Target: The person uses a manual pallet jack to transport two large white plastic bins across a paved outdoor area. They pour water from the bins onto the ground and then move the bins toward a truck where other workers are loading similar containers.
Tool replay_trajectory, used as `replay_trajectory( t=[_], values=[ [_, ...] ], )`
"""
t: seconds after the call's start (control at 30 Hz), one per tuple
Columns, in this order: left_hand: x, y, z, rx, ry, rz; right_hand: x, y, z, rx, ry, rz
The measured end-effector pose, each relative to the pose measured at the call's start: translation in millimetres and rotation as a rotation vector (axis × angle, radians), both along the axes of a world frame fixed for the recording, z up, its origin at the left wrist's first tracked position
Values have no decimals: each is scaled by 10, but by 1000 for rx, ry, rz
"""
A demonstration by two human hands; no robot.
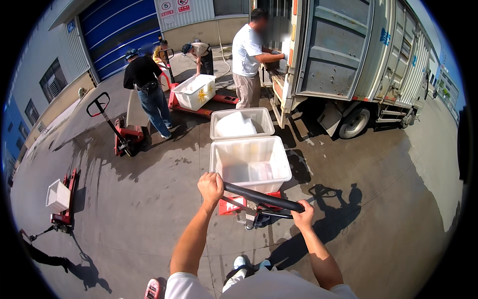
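Both my hands are closed round the black handle of a red pallet jack. My left hand grips its left end, and my right hand wraps round the right end. On the jack, just beyond the handle, stands a white plastic tub with a little pale, translucent stuff on its bottom. A second, greyish tub stands right behind it with a white block or bag inside; I cannot tell what that is.
A truck with its rear door open stands at the right, a person in white at its back. Farther left, people stand round a white tub on a pallet jack. Another red pallet jack stands left; one carries a small tub.
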State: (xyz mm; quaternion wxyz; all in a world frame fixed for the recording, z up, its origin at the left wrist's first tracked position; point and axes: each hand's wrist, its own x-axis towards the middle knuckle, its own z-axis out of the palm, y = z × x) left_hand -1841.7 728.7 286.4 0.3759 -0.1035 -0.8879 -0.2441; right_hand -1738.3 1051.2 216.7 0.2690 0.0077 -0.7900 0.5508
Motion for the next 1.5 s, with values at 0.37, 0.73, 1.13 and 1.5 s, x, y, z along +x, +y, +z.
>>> replay_trajectory(
  t=[0.37, 0.73, 1.13, 1.5],
  values=[
    [14, -8, -103, 24, 2, -3, 30, -41, 35, 36, 16, -27],
    [-74, 58, 13, 24, -35, 2, -60, 15, 248, 22, -11, 0],
    [-54, 34, 100, 22, -13, -25, 6, 10, 249, 57, -11, -43],
    [3, 70, 8, 42, 16, -75, 64, 79, 27, 130, -4, -141]
  ],
)
